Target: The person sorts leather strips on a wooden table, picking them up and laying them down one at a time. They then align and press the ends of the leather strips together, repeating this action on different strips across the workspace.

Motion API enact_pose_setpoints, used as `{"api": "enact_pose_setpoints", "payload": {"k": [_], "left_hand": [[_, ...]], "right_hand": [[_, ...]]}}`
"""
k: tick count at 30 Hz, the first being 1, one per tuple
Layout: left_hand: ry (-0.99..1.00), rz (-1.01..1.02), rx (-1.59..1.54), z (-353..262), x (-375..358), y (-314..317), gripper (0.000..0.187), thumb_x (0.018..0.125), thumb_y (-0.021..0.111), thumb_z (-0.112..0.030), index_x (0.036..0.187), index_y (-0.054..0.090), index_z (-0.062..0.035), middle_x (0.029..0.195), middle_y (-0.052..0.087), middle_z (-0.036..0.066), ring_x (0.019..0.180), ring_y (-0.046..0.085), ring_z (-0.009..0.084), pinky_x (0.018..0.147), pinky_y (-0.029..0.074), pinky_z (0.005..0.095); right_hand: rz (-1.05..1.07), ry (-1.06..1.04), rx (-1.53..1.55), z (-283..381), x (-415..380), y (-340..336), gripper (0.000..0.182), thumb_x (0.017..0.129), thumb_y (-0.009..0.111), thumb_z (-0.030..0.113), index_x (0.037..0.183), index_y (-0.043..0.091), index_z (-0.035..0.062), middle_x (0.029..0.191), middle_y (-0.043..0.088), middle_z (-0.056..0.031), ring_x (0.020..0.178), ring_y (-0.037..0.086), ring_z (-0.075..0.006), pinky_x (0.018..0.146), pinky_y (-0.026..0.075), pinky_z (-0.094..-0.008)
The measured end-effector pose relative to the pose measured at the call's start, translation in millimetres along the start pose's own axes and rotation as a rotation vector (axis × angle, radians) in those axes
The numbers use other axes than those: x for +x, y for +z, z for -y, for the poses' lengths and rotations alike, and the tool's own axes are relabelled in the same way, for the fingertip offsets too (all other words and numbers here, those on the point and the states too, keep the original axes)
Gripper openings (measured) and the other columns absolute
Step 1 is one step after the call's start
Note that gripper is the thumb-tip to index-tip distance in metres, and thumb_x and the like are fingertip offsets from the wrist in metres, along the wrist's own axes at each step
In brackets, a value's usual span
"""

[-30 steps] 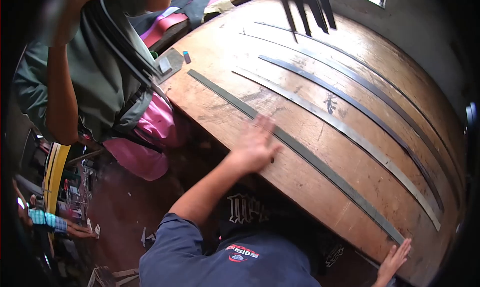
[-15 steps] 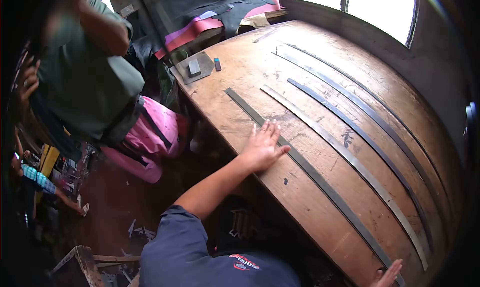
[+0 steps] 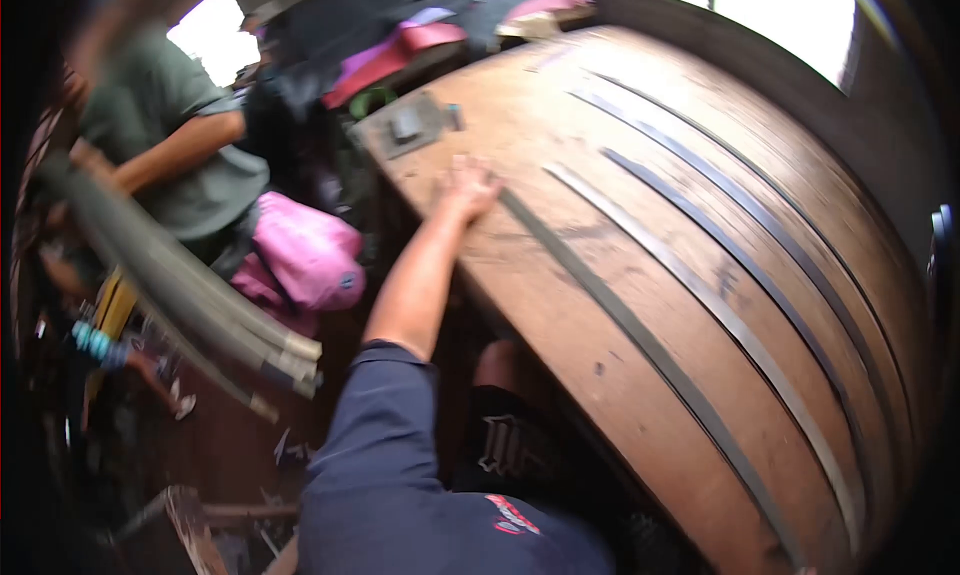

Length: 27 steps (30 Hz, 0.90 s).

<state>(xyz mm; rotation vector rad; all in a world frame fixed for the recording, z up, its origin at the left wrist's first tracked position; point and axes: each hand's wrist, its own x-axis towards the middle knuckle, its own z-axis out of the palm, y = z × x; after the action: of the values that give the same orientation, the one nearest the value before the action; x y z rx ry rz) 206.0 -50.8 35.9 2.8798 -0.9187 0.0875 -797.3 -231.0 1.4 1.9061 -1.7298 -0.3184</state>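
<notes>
My left hand [image 3: 470, 187] reaches out over the far left end of the table and lies on the upper end of a long, flat grey-green strip [image 3: 640, 335]. Its fingers look stretched out, though motion blurs them. The strip runs down the wooden table [image 3: 560, 305] towards its lower right corner. Beside it, roughly parallel, lie a pale grey strip [image 3: 700, 290] and a dark strip [image 3: 735, 260], with further strips [image 3: 760, 210] towards the wall. My right hand is out of view.
A dark plate with a small grey block [image 3: 405, 126] lies at the table's far corner, near a small blue-topped object [image 3: 455, 117]. Hides or sheets [image 3: 400, 55] are piled beyond. Left of the table, a person [image 3: 170, 125] carries a long dark bundle [image 3: 190, 275].
My left hand has slid up along the strip to its far end. My right hand has left view at lower right. The other person's bundle has come into view.
</notes>
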Motion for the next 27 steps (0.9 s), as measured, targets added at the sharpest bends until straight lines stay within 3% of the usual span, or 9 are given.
{"api": "enact_pose_setpoints", "payload": {"k": [1,2,3,4,6,10,16,23,27], "left_hand": [[-0.015,-0.031,-0.045,-4,-6,-6,0.074,0.098,0.033,-0.062,0.154,0.030,-0.0146,0.164,0.015,0.010,0.151,0.010,0.0341,0.117,0.010,0.0648],[-0.033,-0.029,0.029,-9,-12,-15,0.070,0.099,0.034,-0.059,0.153,0.034,-0.0151,0.164,0.017,0.011,0.151,0.010,0.0344,0.116,0.011,0.0656],[0.059,-0.119,0.074,16,14,18,0.070,0.099,0.036,-0.058,0.153,0.033,-0.0126,0.163,0.018,0.013,0.151,0.010,0.0349,0.116,0.011,0.0645],[-0.003,-0.206,0.012,-1,-3,9,0.070,0.100,0.037,-0.054,0.153,0.032,-0.0088,0.163,0.017,0.015,0.151,0.010,0.0356,0.117,0.012,0.0618],[0.199,-0.301,-0.106,-34,-48,6,0.063,0.101,0.043,-0.043,0.151,0.034,-0.0053,0.161,0.020,0.018,0.150,0.013,0.0378,0.117,0.015,0.0588],[0.820,-0.076,-0.282,-116,-159,-19,0.065,0.090,0.065,-0.030,0.147,0.043,-0.0071,0.156,0.034,0.017,0.146,0.027,0.0376,0.116,0.019,0.0568],[0.833,-0.071,-0.459,-133,-182,-28,0.045,0.083,0.071,-0.022,0.124,0.063,-0.0069,0.118,0.060,0.013,0.119,0.052,0.0330,0.112,0.025,0.0529],[0.902,-0.186,-0.407,-128,-183,-36,0.034,0.075,0.077,-0.026,0.096,0.057,-0.0077,0.101,0.056,0.012,0.103,0.053,0.0302,0.094,0.034,0.0443],[0.962,-0.203,-0.346,-116,-189,-47,0.048,0.072,0.079,-0.033,0.105,0.057,-0.0062,0.098,0.056,0.012,0.095,0.057,0.0313,0.092,0.035,0.0423]], "right_hand": [[-0.368,-0.069,-0.260,20,-6,-11,0.035,0.101,0.044,0.032,0.127,0.061,0.0163,0.129,0.062,-0.0129,0.108,0.062,-0.0316,0.086,0.049,-0.0603],[0.149,0.242,0.205,18,16,-7,0.060,0.104,0.041,0.043,0.146,0.040,-0.0006,0.153,0.037,-0.0192,0.141,0.034,-0.0373,0.114,0.029,-0.0485],[-0.101,0.200,0.275,49,-2,-55,0.053,0.103,0.047,0.033,0.139,0.045,-0.0052,0.146,0.044,-0.0230,0.134,0.042,-0.0388,0.110,0.037,-0.0447],[-0.049,0.147,0.372,58,-8,-54,0.060,0.103,0.046,0.035,0.151,0.031,0.0013,0.157,0.029,-0.0214,0.147,0.023,-0.0367,0.119,0.016,-0.0514],[-0.204,-0.059,0.760,122,-22,-141,0.059,0.102,0.047,0.038,0.149,0.037,0.0031,0.157,0.030,-0.0191,0.147,0.022,-0.0374,0.119,0.012,-0.0527],[0.072,-0.258,0.859,166,-25,-213,0.059,0.092,0.062,0.027,0.144,0.044,0.0043,0.150,0.040,-0.0170,0.143,0.031,-0.0369,0.118,0.017,-0.0525],[0.016,-0.264,1.111,159,-12,-220,0.037,0.079,0.071,0.010,0.115,0.063,0.0018,0.104,0.052,-0.0116,0.107,0.049,-0.0316,0.103,0.036,-0.0445],[0.029,-0.298,1.101,155,-5,-228,0.025,0.075,0.072,0.009,0.097,0.062,0.0031,0.103,0.053,-0.0122,0.102,0.050,-0.0323,0.096,0.038,-0.0401],[0.099,-0.351,1.119,148,4,-226,0.027,0.071,0.073,0.009,0.094,0.062,0.0019,0.099,0.052,-0.0132,0.099,0.051,-0.0326,0.093,0.040,-0.0409]]}}
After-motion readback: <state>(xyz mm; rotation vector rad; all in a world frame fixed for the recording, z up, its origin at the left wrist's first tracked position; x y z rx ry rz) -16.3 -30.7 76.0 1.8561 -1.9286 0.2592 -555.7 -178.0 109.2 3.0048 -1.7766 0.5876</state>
